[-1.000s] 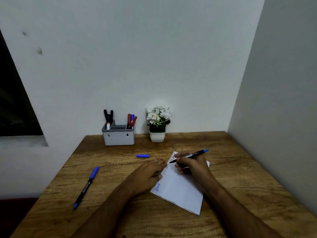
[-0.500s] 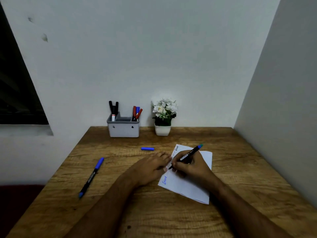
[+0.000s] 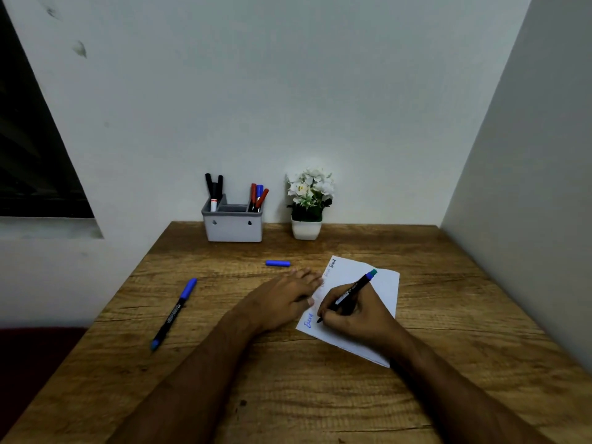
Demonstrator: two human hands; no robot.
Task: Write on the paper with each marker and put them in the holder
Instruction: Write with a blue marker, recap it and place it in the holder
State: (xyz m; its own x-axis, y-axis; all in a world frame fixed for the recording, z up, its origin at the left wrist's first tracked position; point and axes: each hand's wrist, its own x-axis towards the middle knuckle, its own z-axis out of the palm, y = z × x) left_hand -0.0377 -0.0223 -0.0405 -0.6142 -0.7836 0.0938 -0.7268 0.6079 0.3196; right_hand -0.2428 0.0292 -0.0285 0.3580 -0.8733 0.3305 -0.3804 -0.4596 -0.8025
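right hand (image 3: 355, 312) dropped marker (image 3: 347, 296) tip to paper (image 3: 381, 283) near-left edge, gripping it | left hand (image 3: 285, 298) flat, open (pinning paper) | writing starting; holder (image 3: 234, 224) later

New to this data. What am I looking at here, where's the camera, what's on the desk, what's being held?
No robot here: a person works with bare hands, and the one camera sits on their head, looking forward and down. The right hand grips a black marker, tip down on the white paper, which already carries some writing. The left hand lies flat, pinning the paper's edge. On the wooden table there are also a blue marker on the left, a loose blue cap, a grey holder with several markers standing in it, and a small potted plant by the wall.
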